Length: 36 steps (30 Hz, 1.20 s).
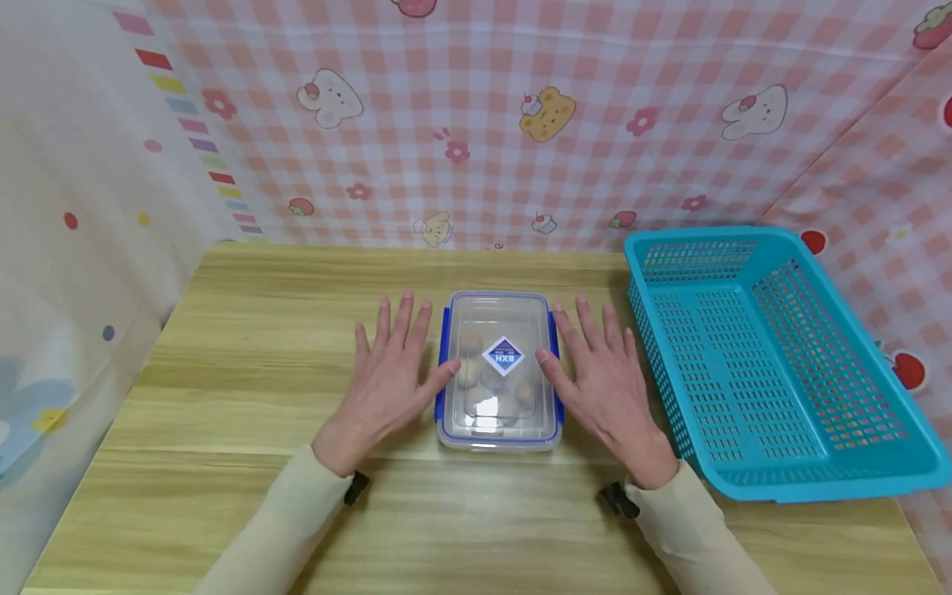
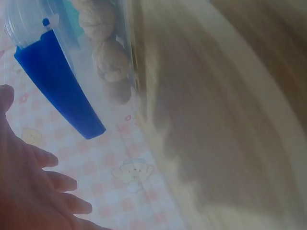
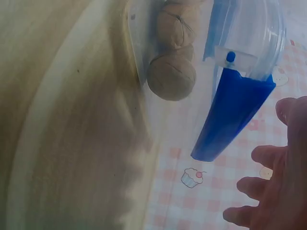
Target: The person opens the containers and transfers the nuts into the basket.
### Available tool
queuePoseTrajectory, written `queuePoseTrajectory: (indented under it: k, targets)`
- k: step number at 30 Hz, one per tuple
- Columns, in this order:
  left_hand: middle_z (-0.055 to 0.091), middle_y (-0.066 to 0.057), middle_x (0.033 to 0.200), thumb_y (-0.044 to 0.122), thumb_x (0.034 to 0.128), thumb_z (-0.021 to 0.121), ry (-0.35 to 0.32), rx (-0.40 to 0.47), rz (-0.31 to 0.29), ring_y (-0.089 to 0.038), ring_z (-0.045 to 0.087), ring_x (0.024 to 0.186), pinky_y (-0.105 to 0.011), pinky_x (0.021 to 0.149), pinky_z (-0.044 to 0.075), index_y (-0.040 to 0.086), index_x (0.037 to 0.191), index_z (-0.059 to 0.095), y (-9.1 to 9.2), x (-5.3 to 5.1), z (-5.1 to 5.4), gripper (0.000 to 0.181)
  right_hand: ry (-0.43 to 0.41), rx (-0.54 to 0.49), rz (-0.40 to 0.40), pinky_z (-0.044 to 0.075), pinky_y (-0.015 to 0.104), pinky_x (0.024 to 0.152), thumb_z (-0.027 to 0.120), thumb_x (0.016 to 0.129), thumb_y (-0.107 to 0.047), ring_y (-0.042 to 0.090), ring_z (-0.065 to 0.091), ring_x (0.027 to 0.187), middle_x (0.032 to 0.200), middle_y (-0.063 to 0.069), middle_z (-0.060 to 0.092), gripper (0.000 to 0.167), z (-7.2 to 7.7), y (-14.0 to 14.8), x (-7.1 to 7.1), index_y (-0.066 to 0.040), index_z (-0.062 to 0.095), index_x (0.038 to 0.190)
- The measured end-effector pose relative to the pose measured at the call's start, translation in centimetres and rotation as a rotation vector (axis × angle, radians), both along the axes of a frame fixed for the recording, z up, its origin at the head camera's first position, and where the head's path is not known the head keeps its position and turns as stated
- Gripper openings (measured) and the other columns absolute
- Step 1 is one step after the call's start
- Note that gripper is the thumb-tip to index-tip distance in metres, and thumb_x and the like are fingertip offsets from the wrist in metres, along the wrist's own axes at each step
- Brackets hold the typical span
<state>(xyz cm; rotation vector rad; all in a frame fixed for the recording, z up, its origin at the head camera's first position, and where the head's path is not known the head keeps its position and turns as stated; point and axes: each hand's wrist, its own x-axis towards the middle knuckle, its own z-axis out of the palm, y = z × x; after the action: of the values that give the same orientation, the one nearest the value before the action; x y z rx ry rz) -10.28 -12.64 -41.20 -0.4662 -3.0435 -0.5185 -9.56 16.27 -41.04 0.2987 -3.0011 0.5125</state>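
Note:
A clear lidded food container [image 1: 498,426] with blue side latches stands on the table between the two hands. Through its wall in the wrist views show several round, pale brown, creased balls [image 3: 171,76] that look like walnuts. Left hand [image 1: 392,376] is spread flat on the container's left, fingers straight, thumb tip over the lid's edge. Mirroring it on the other side, the right hand [image 1: 606,380] has its fingers spread and thumb over the lid. Whether the thumbs touch the lid I cannot tell. The left latch [image 2: 60,86] and right latch [image 3: 230,117] slant outward from the walls.
A turquoise perforated basket [image 1: 744,487] sits at the table's right, close beside the right hand. Behind the wooden table [image 1: 245,355] hangs a pink checked cloth [image 1: 476,99] with cartoon prints. A pale cloth [image 1: 97,273] hangs on the left.

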Motion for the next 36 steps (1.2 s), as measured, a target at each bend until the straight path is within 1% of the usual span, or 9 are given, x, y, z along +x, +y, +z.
queuePoseTrajectory:
  k: [3,6,12,19,24,28,31,34,36]
  targets:
    - [-0.001,-0.018,0.173,0.069,0.1027,0.037,-0.020,0.033,-0.003,-0.044,-0.003,0.157,-0.073,0.121,0.006,0.009,0.167,0.013,0.3,0.1,-0.1,0.091,-0.001,-0.041,0.032,0.013,0.066,0.124,0.039,0.107,-0.059,0.044,0.010,0.157,0.172,0.016,0.016,0.073,-0.2,0.0,0.0,-0.016,0.028,0.165]
    - [-0.002,-0.017,0.173,0.069,0.1031,0.034,-0.039,0.073,-0.007,-0.044,0.001,0.157,-0.070,0.122,0.012,0.009,0.167,0.011,0.5,0.2,-0.2,0.091,-0.005,-0.080,0.056,0.019,0.063,0.124,0.039,0.109,-0.055,0.045,0.015,0.156,0.171,0.018,0.017,0.071,-0.4,-0.1,0.0,-0.015,0.027,0.166]
    - [0.001,-0.017,0.173,0.067,0.1047,0.032,-0.080,0.206,-0.028,-0.041,0.009,0.157,-0.059,0.124,0.021,0.007,0.167,0.006,1.0,0.4,-0.5,0.091,-0.023,-0.103,0.055,0.024,0.061,0.124,0.035,0.110,-0.054,0.046,0.019,0.154,0.171,0.018,0.019,0.069,-0.7,-0.3,0.0,-0.015,0.024,0.166]
    - [0.003,-0.017,0.172,0.067,0.1051,0.033,-0.157,0.404,-0.074,-0.032,0.010,0.158,-0.047,0.128,0.016,0.005,0.166,0.004,1.3,0.3,-0.7,0.092,-0.025,-0.164,0.063,0.027,0.063,0.121,0.038,0.111,-0.048,0.048,0.021,0.153,0.170,0.020,0.020,0.067,-1.1,-0.4,0.0,-0.010,0.026,0.165]
    - [0.008,-0.018,0.172,0.060,0.1065,0.039,-0.197,0.485,-0.076,-0.031,0.013,0.157,-0.048,0.127,0.018,0.007,0.167,0.004,1.4,0.2,-0.8,0.087,-0.042,-0.208,0.060,0.029,0.064,0.120,0.037,0.112,-0.047,0.047,0.025,0.152,0.169,0.023,0.023,0.067,-1.5,-0.4,0.2,-0.009,0.025,0.165]
    - [0.016,-0.020,0.170,0.054,0.1076,0.043,-0.276,0.577,-0.068,-0.035,0.025,0.154,-0.051,0.123,0.027,0.010,0.167,0.002,1.5,0.1,-1.2,0.084,-0.088,-0.272,0.060,0.030,0.061,0.121,0.038,0.112,-0.047,0.042,0.028,0.153,0.169,0.021,0.024,0.068,-1.8,-0.5,0.3,-0.007,0.024,0.165]
    - [0.020,-0.022,0.168,0.050,0.1083,0.045,-0.336,0.645,-0.060,-0.039,0.032,0.150,-0.052,0.119,0.033,0.012,0.168,0.001,1.6,0.1,-1.5,0.083,-0.129,-0.328,0.059,0.028,0.056,0.123,0.039,0.112,-0.045,0.038,0.029,0.153,0.169,0.019,0.026,0.067,-2.1,-0.4,0.4,-0.007,0.022,0.165]
    - [0.018,-0.021,0.169,0.047,0.1087,0.046,-0.355,0.667,-0.043,-0.038,0.030,0.151,-0.051,0.121,0.031,0.013,0.168,0.002,1.8,0.0,-1.7,0.081,-0.148,-0.378,0.055,0.027,0.053,0.124,0.038,0.113,-0.041,0.036,0.030,0.153,0.169,0.016,0.027,0.065,-2.3,-0.4,0.4,-0.007,0.021,0.166]
    - [0.017,-0.019,0.170,0.047,0.1088,0.047,-0.362,0.665,-0.034,-0.039,0.028,0.152,-0.052,0.122,0.029,0.013,0.168,0.003,2.0,0.0,-1.9,0.081,-0.161,-0.414,0.045,0.027,0.052,0.124,0.037,0.113,-0.039,0.035,0.031,0.152,0.169,0.014,0.027,0.063,-2.3,-0.4,0.3,-0.008,0.020,0.166]
